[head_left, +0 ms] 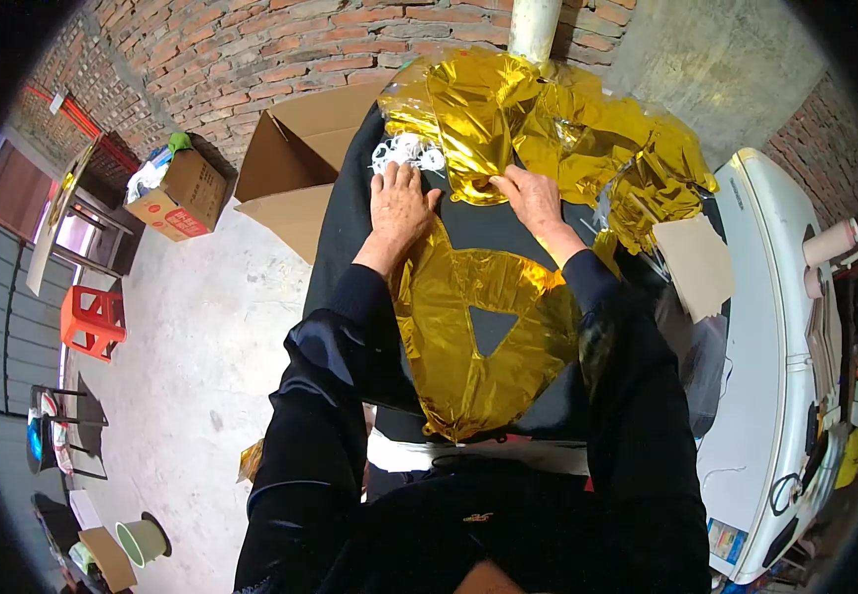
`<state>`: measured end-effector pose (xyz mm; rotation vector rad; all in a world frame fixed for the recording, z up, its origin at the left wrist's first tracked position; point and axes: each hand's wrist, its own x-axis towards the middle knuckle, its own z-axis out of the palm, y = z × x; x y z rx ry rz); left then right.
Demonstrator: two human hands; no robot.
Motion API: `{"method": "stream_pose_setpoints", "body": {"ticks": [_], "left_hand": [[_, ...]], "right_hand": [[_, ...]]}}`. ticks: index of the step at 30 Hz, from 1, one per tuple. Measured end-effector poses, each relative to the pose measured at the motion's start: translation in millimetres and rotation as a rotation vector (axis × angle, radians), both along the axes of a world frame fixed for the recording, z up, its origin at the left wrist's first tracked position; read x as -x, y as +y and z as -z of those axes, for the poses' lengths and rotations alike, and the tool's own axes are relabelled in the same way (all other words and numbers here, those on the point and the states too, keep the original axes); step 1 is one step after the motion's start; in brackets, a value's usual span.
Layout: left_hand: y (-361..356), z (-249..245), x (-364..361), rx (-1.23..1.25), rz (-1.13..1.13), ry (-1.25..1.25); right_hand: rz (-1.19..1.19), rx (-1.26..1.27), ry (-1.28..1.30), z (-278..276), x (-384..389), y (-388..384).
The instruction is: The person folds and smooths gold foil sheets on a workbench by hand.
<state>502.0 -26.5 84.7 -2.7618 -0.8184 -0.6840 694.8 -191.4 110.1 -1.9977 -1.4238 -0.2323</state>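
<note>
A flat gold foil balloon [439,366] with a triangular opening lies on the black-covered table [350,257], close to the person's body. My left hand [401,206] rests palm down with its fingers out, at the balloon's upper left edge and just below a pile of white rings or ribbon coils [411,152]. Farther right, my right hand [531,200] pinches the lower edge of a crumpled gold foil sheet [473,129]. More gold foil [627,148] is heaped along the table's far side.
An open cardboard box [290,158] stands left of the table. On the right are a brown cardboard piece [694,265], clear plastic [703,371] and a long white surface [760,396]. A red stool [94,322] and a green bin [142,543] stand on the floor at left.
</note>
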Motion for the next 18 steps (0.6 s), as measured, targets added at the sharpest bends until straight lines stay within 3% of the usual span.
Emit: {"method": "stream_pose_setpoints", "body": {"ticks": [4,5,7,8,9,11,12,13,14,15,18], "left_hand": [[-3,-25,3,-0.089,0.144,-0.287],[-8,-30,2,-0.046,0.139,-0.244],[-18,-45,-13,0.237,0.091,0.093],[-15,-15,-17,-0.207,0.284,-0.195],[-20,-2,-30,-0.185,0.351,-0.267],[-35,2,-37,0.067,0.472,-0.424],[-36,12,-52,0.133,0.427,-0.473],[-37,7,-59,0.284,0.445,-0.568],[-46,-7,-55,0.394,0.376,-0.63],[-44,5,-65,0.461,0.318,-0.637],[-46,14,-83,0.554,0.258,-0.819]], "right_hand": [[0.049,-0.1,0.041,12,-9,6],[0.055,-0.142,0.055,15,-11,8],[0.094,-0.097,-0.036,22,-20,10],[0.14,0.001,-0.171,25,-24,12],[0.197,0.047,0.097,15,-15,13],[0.153,0.091,0.083,26,-19,8],[0.189,0.163,-0.056,25,-19,9],[0.071,-0.084,-0.098,28,-18,7],[0.094,0.034,-0.03,16,-12,7],[0.059,0.082,0.081,9,-11,6],[0.025,0.052,-0.048,18,-17,9]]}}
